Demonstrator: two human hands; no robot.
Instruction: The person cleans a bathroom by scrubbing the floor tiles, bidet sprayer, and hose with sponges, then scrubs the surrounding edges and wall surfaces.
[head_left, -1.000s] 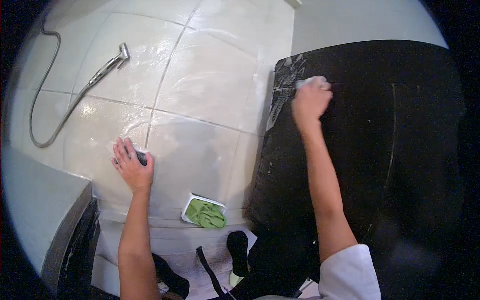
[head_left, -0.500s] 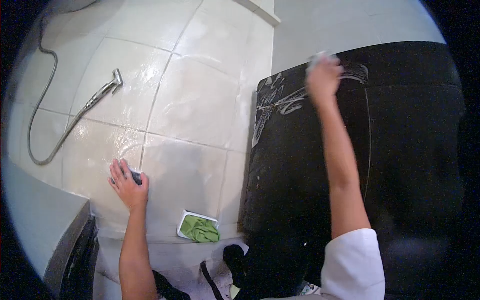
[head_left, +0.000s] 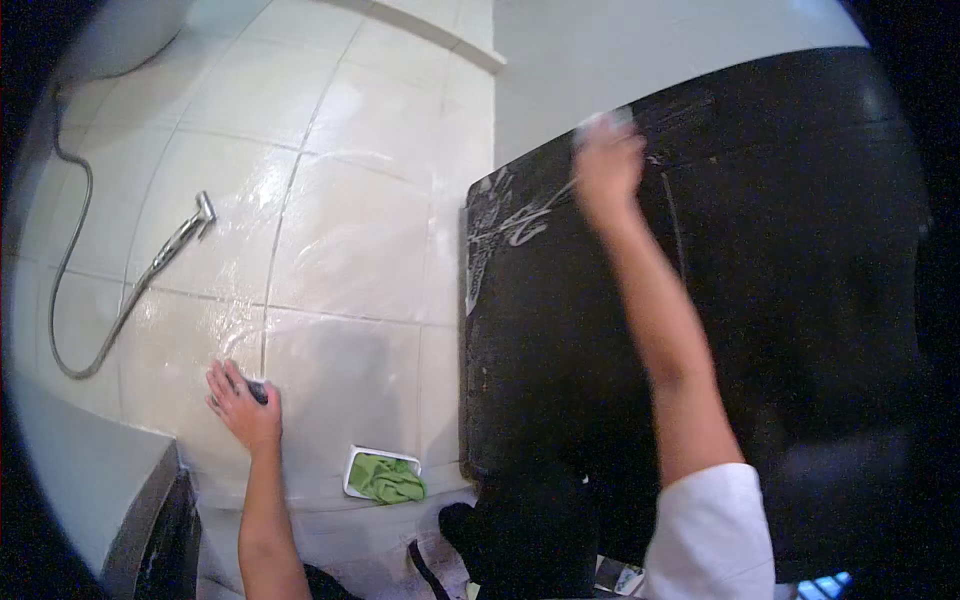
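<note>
My left hand presses down on the wet tiles, its fingers over a dark scrubber with a pale edge; whether it is a brush or a sponge I cannot tell. Smeared by motion, my right hand is at the far edge of a large black panel. A whitish pad shows at its fingertips, too blurred to name exactly. White foam streaks mark the panel's far left corner.
On the cream tiles lies a metal spray head with its grey hose. A white tray holding a green cloth stands near me. A grey wall rises behind the panel.
My view has shifted, so the floor things sit lower and more left. My right hand has swept along the panel's far edge, and the foam arc there has thinned. My left hand keeps the scrubber.
</note>
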